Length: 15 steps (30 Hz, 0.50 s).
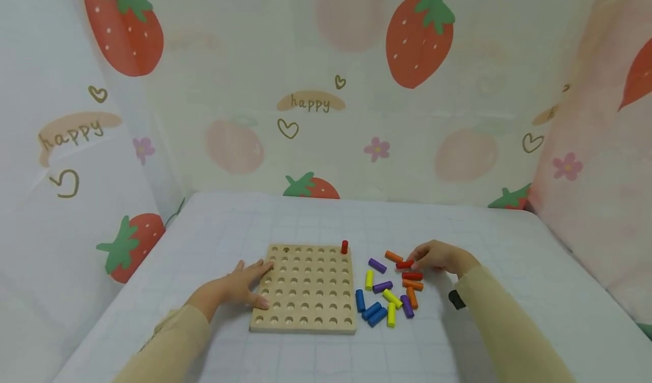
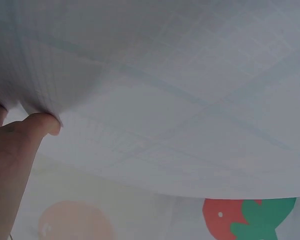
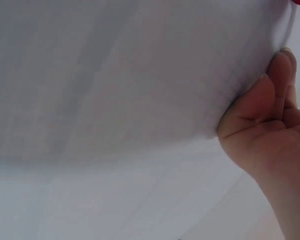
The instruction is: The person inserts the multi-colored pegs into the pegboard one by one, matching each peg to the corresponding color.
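Note:
A square wooden board (image 1: 303, 327) with rows of round holes lies in the middle of the table. My left hand (image 1: 231, 288) rests on its left edge, fingers spread and fairly straight. One red peg (image 1: 344, 248) stands upright in a hole at the board's far right corner. To the right of the board, my right hand (image 1: 442, 257) pinches another red peg (image 1: 404, 265) between thumb and fingers. Just below that peg lies a further red peg (image 1: 412, 276). A bit of red shows at the top corner of the right wrist view, too cropped to tell.
Loose pegs lie right of the board: orange (image 1: 412, 285), purple (image 1: 377, 265), yellow (image 1: 391, 315) and several blue (image 1: 377, 317). A small black object (image 1: 457, 300) is beside the right sleeve. Strawberry-print curtains (image 1: 316, 145) enclose the white table (image 1: 244, 213).

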Tool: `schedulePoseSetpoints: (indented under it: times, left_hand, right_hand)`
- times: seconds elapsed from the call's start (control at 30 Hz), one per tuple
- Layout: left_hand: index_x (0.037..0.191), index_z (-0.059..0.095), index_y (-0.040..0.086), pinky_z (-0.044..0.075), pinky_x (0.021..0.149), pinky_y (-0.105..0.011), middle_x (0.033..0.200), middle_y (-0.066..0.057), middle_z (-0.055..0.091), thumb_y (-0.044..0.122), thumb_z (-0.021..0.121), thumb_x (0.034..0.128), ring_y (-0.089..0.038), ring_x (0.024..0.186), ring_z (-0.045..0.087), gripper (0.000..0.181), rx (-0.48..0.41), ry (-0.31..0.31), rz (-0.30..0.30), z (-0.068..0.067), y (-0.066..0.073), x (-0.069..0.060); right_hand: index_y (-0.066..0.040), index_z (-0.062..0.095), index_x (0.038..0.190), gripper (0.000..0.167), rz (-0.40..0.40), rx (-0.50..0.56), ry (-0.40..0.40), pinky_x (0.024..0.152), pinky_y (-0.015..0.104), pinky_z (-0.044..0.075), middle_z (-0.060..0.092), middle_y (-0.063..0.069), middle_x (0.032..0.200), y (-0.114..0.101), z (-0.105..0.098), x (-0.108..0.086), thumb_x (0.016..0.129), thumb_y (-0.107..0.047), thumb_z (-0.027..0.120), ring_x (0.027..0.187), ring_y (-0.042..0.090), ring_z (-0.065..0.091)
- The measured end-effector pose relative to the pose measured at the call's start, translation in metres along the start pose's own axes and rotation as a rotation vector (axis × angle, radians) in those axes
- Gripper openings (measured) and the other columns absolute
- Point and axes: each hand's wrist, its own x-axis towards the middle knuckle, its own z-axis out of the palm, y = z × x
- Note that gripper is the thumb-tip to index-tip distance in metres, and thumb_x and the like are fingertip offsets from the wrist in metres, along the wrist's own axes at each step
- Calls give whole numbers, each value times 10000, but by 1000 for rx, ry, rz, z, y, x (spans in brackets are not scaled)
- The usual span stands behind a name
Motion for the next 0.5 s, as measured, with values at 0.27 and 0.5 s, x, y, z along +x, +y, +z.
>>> schedulePoseSetpoints:
  times: [0.27,0.5]
  left_hand:
    - [1531,242,34,52,1019,-774,1558,-297,144,390,791,777,-595,1373,-37,998,-11,-2,-6,3,-2,0]
    - [1532,251,49,56,1020,-774,1562,-285,151,405,796,767,-581,1382,-36,1005,-10,0,-15,3,-3,3]
  right_hand:
    - [-20,703,1088,233,-50,48,16,708,288,370,618,54,1031,5,0,-4,888,-140,713,898,220,458]
    - [-12,683,1128,274,-35,95,16,766,319,462,603,76,1038,3,-5,-6,910,-178,693,933,238,501]
